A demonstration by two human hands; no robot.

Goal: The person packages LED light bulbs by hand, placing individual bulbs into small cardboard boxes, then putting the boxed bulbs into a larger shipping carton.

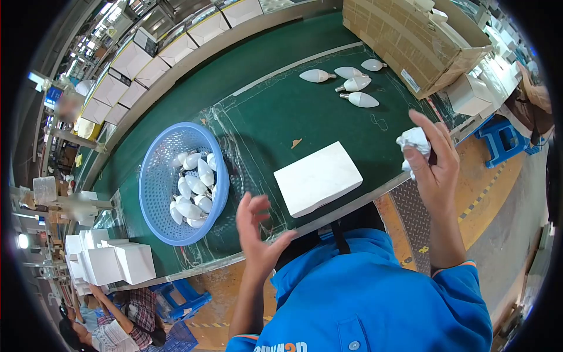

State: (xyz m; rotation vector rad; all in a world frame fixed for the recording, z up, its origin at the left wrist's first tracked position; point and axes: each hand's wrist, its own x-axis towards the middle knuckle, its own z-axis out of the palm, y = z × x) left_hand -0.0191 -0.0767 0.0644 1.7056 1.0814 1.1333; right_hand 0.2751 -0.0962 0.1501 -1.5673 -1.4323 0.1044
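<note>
Where the right hand (438, 170) grips it, the white wad (415, 141) looks crumpled.

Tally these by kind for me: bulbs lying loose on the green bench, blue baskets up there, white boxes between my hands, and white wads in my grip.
Loose bulbs: 5
Blue basket: 1
White box: 1
White wad: 1
Total: 8

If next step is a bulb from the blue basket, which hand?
Likely the left hand: it is open, looks empty and is nearer the blue basket and its bulbs. The right hand is farther off, beyond the white box, holding a crumpled white item.
</note>
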